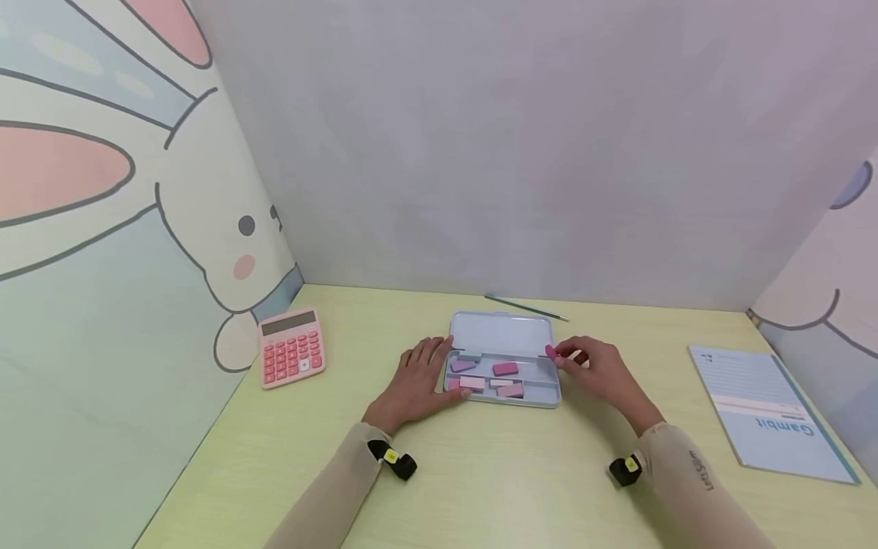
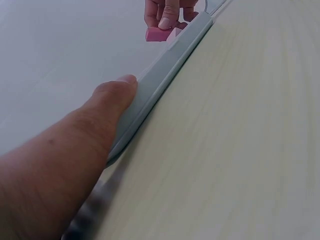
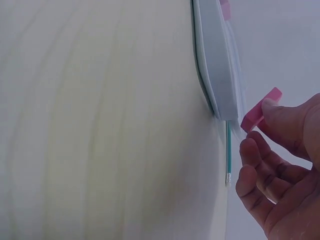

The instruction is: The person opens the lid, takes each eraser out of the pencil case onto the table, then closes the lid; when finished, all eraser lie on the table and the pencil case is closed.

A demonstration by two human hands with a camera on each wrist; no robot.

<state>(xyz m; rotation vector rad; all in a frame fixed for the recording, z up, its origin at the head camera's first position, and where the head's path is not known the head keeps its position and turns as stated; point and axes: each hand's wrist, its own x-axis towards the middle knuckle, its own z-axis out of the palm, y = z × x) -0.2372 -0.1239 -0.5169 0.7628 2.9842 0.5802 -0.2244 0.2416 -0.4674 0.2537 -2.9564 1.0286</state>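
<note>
A pale blue pencil case (image 1: 542,393) lies on the table with its lid (image 1: 502,332) folded back. Several small block erasers sit in its compartments, among them a magenta eraser (image 1: 505,369), a light pink eraser (image 1: 472,384) and a purple eraser (image 1: 463,366). My left hand (image 1: 416,386) rests at the case's left side, fingers spread and mostly straight, thumb (image 2: 117,92) against the front wall. Over the right end of the case, my right hand (image 1: 597,371) pinches a deep pink eraser (image 3: 260,109) between thumb and fingers, clear of the case bottom.
Behind the case lies a green pencil (image 1: 524,307). A pink calculator (image 1: 292,348) is on the left of the table, and a notebook (image 1: 771,412) marked Gambit on the right. Walls with cartoon rabbits enclose the table at the back and sides.
</note>
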